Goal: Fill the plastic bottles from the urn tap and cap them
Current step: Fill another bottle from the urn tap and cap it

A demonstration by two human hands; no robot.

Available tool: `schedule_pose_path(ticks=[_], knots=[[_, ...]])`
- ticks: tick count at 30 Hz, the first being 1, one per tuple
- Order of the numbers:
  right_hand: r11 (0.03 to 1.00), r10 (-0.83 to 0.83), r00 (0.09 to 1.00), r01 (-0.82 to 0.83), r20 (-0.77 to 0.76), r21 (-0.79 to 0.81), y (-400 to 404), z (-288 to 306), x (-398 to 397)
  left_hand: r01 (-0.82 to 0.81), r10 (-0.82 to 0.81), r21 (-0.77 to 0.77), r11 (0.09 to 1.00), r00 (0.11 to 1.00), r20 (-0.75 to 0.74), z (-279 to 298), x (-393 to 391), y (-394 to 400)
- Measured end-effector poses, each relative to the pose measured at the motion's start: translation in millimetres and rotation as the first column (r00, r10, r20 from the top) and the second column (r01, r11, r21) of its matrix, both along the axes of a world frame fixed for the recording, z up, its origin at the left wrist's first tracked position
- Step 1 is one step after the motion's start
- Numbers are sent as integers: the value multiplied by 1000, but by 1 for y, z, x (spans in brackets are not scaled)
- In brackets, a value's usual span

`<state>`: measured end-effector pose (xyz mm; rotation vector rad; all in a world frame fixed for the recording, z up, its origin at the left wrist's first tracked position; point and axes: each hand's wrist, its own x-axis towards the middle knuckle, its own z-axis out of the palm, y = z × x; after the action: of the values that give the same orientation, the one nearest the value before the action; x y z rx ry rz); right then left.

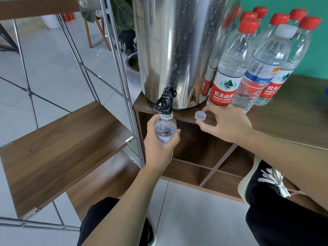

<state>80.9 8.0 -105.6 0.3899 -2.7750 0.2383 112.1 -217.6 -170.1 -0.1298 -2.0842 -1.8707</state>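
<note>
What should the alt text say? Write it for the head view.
A left hand holds an open plastic bottle under the black tap of a steel urn. The right hand pinches a white cap on the wooden cabinet, beside capped bottles.

Bright, even daylight fills the room. The steel urn (177, 50) throws back mirror glare and reflections. Shadows stay soft. Straight shelf rails (113, 50) bow near the edges; focus is mostly sharp.
</note>
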Motion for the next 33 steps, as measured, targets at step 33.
schedule_pose_path(ticks=[33], knots=[[1000, -14, 1000, 14, 27, -7, -2, 5, 3, -18, 18, 4, 1000, 1000, 7, -1, -1, 3]])
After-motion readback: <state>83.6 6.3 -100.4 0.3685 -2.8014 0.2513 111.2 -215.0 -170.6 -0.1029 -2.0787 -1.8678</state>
